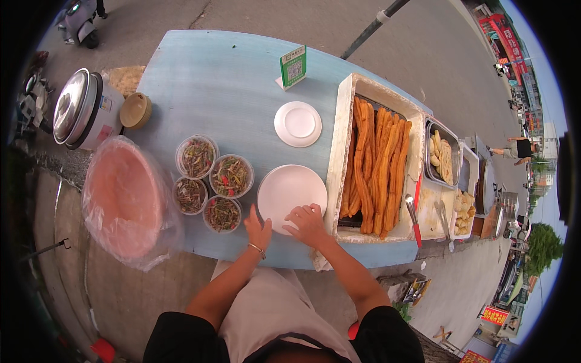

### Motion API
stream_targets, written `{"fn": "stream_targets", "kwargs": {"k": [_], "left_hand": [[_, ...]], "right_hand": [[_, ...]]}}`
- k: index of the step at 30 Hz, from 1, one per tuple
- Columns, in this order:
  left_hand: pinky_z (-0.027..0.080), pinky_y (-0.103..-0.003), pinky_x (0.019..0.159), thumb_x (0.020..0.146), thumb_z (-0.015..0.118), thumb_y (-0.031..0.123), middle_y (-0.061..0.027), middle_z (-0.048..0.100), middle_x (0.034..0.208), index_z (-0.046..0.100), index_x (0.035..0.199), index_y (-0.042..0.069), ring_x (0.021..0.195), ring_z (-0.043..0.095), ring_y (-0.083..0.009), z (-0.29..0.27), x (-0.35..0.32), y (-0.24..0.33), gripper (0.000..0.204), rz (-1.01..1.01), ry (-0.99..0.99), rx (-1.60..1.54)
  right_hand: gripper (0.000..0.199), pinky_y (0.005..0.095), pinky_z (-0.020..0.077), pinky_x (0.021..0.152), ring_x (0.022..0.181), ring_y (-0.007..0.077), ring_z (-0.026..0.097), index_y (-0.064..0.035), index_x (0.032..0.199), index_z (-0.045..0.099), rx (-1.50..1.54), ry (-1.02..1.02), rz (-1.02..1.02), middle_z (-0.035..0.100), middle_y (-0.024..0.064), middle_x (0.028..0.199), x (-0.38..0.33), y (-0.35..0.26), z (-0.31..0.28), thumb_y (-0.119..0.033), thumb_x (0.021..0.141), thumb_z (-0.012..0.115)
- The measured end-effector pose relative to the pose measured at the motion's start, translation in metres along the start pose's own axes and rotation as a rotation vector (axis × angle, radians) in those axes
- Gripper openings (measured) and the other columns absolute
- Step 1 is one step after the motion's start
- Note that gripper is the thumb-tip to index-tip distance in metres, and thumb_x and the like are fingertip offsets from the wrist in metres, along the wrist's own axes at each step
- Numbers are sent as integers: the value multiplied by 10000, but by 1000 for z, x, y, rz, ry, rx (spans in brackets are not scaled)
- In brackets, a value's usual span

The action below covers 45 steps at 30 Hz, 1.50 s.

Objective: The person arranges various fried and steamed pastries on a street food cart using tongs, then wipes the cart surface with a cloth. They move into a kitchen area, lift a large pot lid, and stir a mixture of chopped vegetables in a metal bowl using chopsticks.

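A round white plate (284, 187) lies near the front edge of the pale blue table. My right hand (308, 225) reaches over its near right rim with fingers apart, touching or just above the surface. Just left of the plate is my left hand (258, 232), open, its fingers stretched and holding nothing; a bracelet circles that wrist. A smaller white plate (299, 124) rests farther back. Several clear tubs of mixed pickled vegetables (232, 176) are grouped left of the plates. To the right, a white foam box (343, 109) holds long golden fried dough sticks (381, 163).
A pink basin (124, 199) in plastic film stands at the left, below a lidded pot (75, 109) and stacked bowls (136, 111). Tongs (413, 218) lie right of the box, near a tray of flatbreads (445, 160). A green sign stand (293, 66) and a pole (375, 27) rise at the back.
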State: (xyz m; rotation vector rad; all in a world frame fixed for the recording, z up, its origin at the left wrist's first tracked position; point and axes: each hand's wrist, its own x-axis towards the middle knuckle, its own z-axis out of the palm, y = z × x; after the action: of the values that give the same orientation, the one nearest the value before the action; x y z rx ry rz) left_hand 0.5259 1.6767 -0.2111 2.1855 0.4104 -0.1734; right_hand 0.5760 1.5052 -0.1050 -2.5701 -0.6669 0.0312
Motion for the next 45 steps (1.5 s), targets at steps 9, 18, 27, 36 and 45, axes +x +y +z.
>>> {"fn": "stream_targets", "kwargs": {"k": [9,18,27,36,45], "left_hand": [[440,-324,846,852,518,110,-77,386,1123,286,1380,38,1003,441,-170,23,129,161,581,-350,-330,-1070],[399,-492,884,820,572,250,-73,394,1108,382,1197,97,985,396,-201,64,240,150,448,-537,-321,-905],[329,-530,951,862,511,340,-69,391,1201,388,1256,111,1108,382,-227,42,226,157,472,-685,-225,-1093],[477,-340,816,866,472,92,-58,454,1105,387,1284,87,968,508,-172,-61,35,138,427,-373,-204,-1127],[483,-296,741,869,465,99,-46,483,1018,423,1222,77,863,532,-153,-124,-44,53,356,-503,-415,-882]], "right_hand": [[361,319,462,799,909,236,584,9,1096,563,468,245,810,600,138,1044,153,220,13,-221,817,557],[516,403,399,924,1078,337,493,7,1044,576,283,-2,1062,513,238,1125,223,258,15,-443,795,537],[320,321,440,783,884,159,574,37,951,638,1035,-29,789,654,98,944,210,203,-42,-207,761,716],[152,352,281,774,708,134,483,-160,822,667,-30,290,-32,528,-46,756,69,20,-91,-112,678,685],[254,326,317,742,743,129,507,-151,911,647,-202,345,-7,553,-57,820,-40,-24,0,-82,674,590]]}}
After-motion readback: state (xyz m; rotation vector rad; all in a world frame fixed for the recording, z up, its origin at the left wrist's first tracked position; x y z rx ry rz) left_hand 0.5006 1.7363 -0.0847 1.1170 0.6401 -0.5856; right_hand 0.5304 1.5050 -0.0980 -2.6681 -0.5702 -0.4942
